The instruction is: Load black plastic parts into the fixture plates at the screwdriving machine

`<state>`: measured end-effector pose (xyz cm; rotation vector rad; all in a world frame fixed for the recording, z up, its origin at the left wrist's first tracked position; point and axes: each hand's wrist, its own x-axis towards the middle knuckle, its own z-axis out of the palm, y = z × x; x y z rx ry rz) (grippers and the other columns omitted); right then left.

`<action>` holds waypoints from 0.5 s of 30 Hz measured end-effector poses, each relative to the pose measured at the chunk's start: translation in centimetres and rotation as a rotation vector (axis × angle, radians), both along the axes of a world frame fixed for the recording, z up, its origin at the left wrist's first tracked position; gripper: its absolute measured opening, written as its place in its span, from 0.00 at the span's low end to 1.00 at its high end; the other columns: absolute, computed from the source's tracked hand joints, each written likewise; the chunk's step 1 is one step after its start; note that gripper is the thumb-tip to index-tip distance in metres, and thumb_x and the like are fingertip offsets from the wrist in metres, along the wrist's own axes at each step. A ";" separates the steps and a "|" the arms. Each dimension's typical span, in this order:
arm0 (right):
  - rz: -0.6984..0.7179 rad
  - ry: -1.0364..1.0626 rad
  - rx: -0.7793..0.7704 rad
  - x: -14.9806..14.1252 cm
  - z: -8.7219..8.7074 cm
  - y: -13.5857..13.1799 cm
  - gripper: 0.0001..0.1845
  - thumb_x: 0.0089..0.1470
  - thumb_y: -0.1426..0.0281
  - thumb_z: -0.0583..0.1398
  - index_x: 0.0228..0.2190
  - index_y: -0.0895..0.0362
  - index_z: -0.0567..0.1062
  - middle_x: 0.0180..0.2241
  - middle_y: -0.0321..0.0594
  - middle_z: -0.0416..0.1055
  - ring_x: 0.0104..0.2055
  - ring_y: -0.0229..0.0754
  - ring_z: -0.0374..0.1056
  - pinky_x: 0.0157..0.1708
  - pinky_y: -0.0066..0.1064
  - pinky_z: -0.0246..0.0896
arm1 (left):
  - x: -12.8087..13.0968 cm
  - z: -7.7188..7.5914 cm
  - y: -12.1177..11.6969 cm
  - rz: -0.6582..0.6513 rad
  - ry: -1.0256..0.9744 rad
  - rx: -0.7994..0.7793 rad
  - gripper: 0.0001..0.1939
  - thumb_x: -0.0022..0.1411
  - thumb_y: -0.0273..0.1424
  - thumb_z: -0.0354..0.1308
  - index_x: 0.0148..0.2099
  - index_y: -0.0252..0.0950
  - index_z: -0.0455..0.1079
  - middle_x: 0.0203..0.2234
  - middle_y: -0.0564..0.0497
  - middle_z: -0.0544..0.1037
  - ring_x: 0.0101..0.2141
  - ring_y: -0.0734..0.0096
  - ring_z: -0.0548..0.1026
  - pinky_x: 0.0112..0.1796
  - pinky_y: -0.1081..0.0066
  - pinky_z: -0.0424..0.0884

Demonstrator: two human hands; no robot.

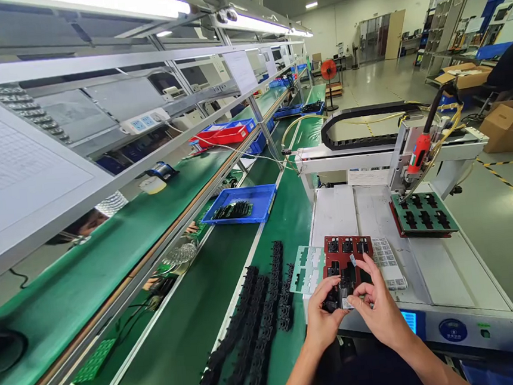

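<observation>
Part (346, 290) sits grasped in left hand (322, 321), partly hidden by fingers, above the near edge of red plate (342, 258). Right hand (380, 310) sets its thumb at lower label (347, 303), grip indeterminable; upper label (353, 260), illegible, shows at index fingertip.

black part (346, 285); blocky; held in left hand (323, 315); white label (346, 303); at near end, by right hand (378, 304)
</observation>
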<state>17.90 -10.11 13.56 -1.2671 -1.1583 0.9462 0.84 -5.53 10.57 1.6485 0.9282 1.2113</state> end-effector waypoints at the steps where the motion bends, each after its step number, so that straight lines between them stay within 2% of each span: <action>1: -0.015 -0.020 0.013 -0.2 0.0 -0.1 0.46 0.61 0.63 0.65 0.72 0.40 0.49 0.69 0.52 0.59 0.32 0.40 0.74 0.26 0.36 0.74 | 0.0 0.0 0.0 0.001 -0.002 -0.005 0.27 0.54 0.37 0.77 0.56 0.43 0.79 0.52 0.42 0.82 0.55 0.47 0.78 0.58 0.47 0.72; 3: -0.048 -0.065 0.054 -0.6 0.0 -0.3 0.43 0.61 0.64 0.65 0.71 0.40 0.55 0.67 0.51 0.62 0.30 0.41 0.73 0.29 0.41 0.77 | 0.0 -0.1 -0.1 0.005 -0.007 -0.019 0.26 0.55 0.37 0.76 0.56 0.43 0.78 0.53 0.42 0.81 0.55 0.47 0.77 0.59 0.47 0.71; 5: -0.082 -0.099 0.120 -0.9 -0.2 -0.6 0.37 0.61 0.65 0.66 0.68 0.40 0.63 0.65 0.49 0.65 0.33 0.45 0.75 0.38 0.50 0.80 | 0.0 -0.2 -0.2 0.009 -0.017 -0.040 0.26 0.55 0.37 0.75 0.56 0.43 0.78 0.54 0.41 0.81 0.56 0.46 0.77 0.60 0.46 0.70; 7: -0.133 -0.133 0.189 -0.8 -0.6 -0.7 0.32 0.59 0.65 0.68 0.63 0.39 0.69 0.66 0.46 0.64 0.43 0.53 0.76 0.48 0.57 0.77 | 0.0 -0.2 -0.3 0.026 -0.025 -0.067 0.27 0.55 0.38 0.75 0.56 0.42 0.78 0.53 0.41 0.81 0.56 0.45 0.77 0.60 0.46 0.69; 8: -0.165 -0.157 0.214 -0.7 -0.7 -0.7 0.33 0.58 0.65 0.69 0.63 0.38 0.70 0.67 0.45 0.62 0.49 0.58 0.75 0.51 0.59 0.75 | -0.1 -0.1 -0.4 0.040 -0.026 -0.075 0.27 0.55 0.38 0.75 0.56 0.42 0.78 0.53 0.41 0.81 0.56 0.45 0.77 0.60 0.46 0.69; 10: -0.202 -0.203 0.214 -0.1 -1.1 -0.7 0.42 0.56 0.64 0.71 0.67 0.38 0.64 0.69 0.46 0.58 0.57 0.63 0.70 0.52 0.60 0.74 | -0.2 0.2 -0.4 0.066 -0.021 -0.061 0.27 0.53 0.37 0.77 0.55 0.42 0.79 0.52 0.41 0.82 0.55 0.45 0.78 0.59 0.47 0.71; 13: -0.098 -0.203 0.111 0.5 -1.5 -0.6 0.54 0.56 0.62 0.70 0.73 0.41 0.47 0.60 0.51 0.68 0.55 0.61 0.71 0.50 0.59 0.74 | -0.5 0.9 -0.5 0.079 0.012 0.030 0.25 0.52 0.33 0.77 0.53 0.44 0.80 0.51 0.42 0.82 0.52 0.48 0.79 0.55 0.50 0.75; 15: -0.014 -0.156 0.055 0.2 -1.7 -0.5 0.55 0.57 0.62 0.69 0.73 0.43 0.44 0.54 0.49 0.72 0.54 0.58 0.72 0.54 0.59 0.73 | -0.6 1.3 -0.5 0.079 0.049 0.092 0.23 0.53 0.29 0.75 0.53 0.45 0.81 0.50 0.43 0.83 0.50 0.50 0.80 0.53 0.52 0.76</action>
